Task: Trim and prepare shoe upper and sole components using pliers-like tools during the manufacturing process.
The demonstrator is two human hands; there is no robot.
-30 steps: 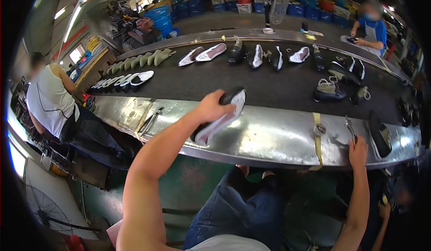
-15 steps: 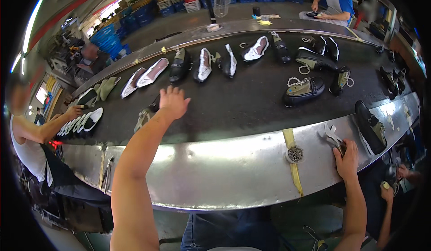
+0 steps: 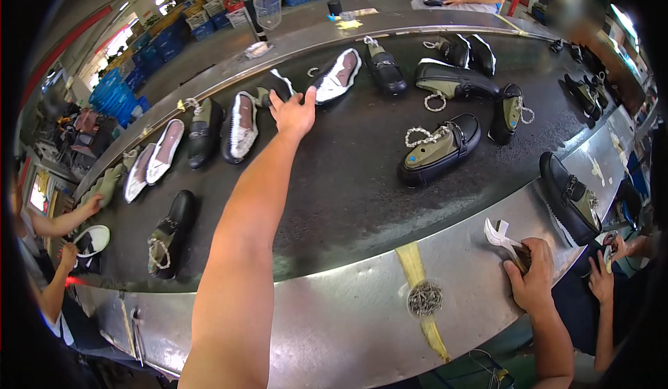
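My left hand reaches far over the dark belt, fingers apart, its fingertips at the near edge of a dark shoe with a white-edged opening. Whether they press on it I cannot tell. Just right of it lies another shoe with a pinkish insole. At the right, over the metal ledge, my right hand is closed round the handles of metal pincers, jaws pointing away from me. Beside them a black and olive shoe rests on the ledge.
Several shoes lie along the belt, among them a black and olive one at the near left. A round container of small nails sits on the ledge over yellow tape. People work at the left, right and far side.
My left hand has moved right and farther out, from above the belt to the white-edged shoe. The view has turned to the right. My right hand still holds the pincers.
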